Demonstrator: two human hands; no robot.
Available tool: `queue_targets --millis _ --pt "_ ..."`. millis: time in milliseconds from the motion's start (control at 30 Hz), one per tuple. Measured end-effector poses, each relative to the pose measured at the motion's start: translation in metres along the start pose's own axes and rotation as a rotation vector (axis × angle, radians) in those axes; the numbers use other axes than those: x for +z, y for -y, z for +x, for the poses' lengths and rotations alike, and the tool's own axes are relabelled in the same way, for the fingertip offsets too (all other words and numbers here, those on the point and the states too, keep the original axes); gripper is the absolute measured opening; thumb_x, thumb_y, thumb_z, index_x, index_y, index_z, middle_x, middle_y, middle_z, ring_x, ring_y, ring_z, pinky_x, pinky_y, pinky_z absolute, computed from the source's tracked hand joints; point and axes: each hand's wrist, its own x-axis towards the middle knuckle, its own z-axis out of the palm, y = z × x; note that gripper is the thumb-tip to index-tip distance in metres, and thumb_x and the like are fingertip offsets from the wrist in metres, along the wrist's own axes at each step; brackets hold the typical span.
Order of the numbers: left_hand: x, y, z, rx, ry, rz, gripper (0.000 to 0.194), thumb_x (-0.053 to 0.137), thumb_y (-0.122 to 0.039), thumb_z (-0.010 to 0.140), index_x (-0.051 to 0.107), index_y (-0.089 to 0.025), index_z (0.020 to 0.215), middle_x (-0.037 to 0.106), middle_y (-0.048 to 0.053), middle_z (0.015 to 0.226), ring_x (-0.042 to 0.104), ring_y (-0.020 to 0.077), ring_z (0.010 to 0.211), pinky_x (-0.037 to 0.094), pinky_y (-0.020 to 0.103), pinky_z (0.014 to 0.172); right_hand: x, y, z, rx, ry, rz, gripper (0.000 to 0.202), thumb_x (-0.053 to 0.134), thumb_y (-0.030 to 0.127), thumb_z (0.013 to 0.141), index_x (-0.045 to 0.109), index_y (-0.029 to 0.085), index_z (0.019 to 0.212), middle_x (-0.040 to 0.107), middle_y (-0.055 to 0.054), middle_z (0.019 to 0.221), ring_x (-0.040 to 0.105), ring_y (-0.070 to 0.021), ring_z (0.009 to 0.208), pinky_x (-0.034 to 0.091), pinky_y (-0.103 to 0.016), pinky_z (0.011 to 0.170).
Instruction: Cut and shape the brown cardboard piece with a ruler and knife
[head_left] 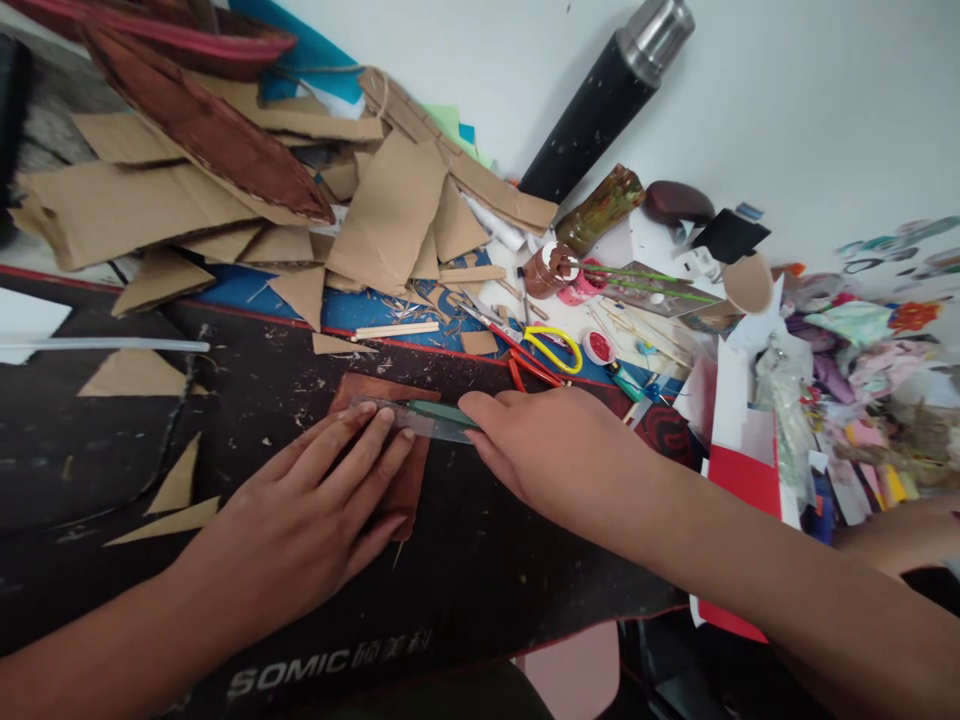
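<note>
My left hand point(334, 500) lies flat with its fingers stretched out. Its fingertips press on a clear ruler point(442, 430) that crosses a reddish-brown painted piece point(409, 490), probably cardboard, on the black mat. Part of that piece is hidden under the hand. My right hand point(536, 430) is closed around a slim green tool point(444, 411), which looks like a utility knife. The tool lies along the ruler's upper edge, its tip close to my left fingertips. Whether a blade touches the brown piece is too small to tell.
Cardboard scraps point(390, 210) and brown boat-shaped pieces point(210, 120) crowd the back left. Yellow-handled scissors point(553, 348), paint jars point(547, 270) and a black thermos point(600, 100) stand or lie behind my hands. A red-and-white box point(739, 490) is at right, near another person's arm point(900, 535).
</note>
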Motion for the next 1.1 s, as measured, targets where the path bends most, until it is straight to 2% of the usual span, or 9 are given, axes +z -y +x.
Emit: queue_targets --millis 133,333,633,1100 --pt "0.001 0.000 -0.001 -0.007 -0.005 0.001 0.077 0.053 -0.056 0.118 0.045 -0.014 0.182 0.071 0.021 0.168 0.063 0.0405 0.158 0.050 0.055 0.132 -0.001 -0.001 0.000 0.007 0.013 0.018 0.019 0.055 0.022 0.121 0.071 0.019 0.130 0.085 -0.011 0.111 0.082 -0.0254 0.091 0.036 -0.035 0.062" --pt "0.000 0.000 0.000 0.009 -0.001 0.021 0.075 0.049 -0.055 0.120 0.050 -0.010 0.179 0.071 0.023 0.167 0.063 0.0414 0.158 0.051 0.055 0.131 0.001 -0.008 -0.010 0.021 0.005 0.078 0.020 0.053 0.028 0.123 0.070 0.020 0.130 0.086 -0.009 0.115 0.082 -0.0262 0.095 0.034 -0.037 0.066" --pt "-0.001 0.000 0.000 -0.001 0.005 0.008 0.081 0.057 -0.057 0.117 0.041 -0.015 0.185 0.071 0.020 0.168 0.064 0.0404 0.158 0.052 0.055 0.131 0.007 -0.007 -0.010 0.019 -0.026 0.078 0.022 0.052 0.028 0.124 0.070 0.019 0.132 0.087 -0.011 0.118 0.082 -0.0250 0.094 0.031 -0.037 0.064" --pt "-0.002 -0.001 0.002 0.003 -0.014 0.022 0.071 0.046 -0.054 0.121 0.055 -0.009 0.174 0.073 0.022 0.165 0.065 0.0414 0.155 0.051 0.055 0.129 0.004 -0.006 -0.005 0.014 0.007 0.055 0.024 0.050 0.027 0.124 0.072 0.019 0.130 0.085 -0.011 0.113 0.079 -0.0238 0.089 0.026 -0.037 0.063"
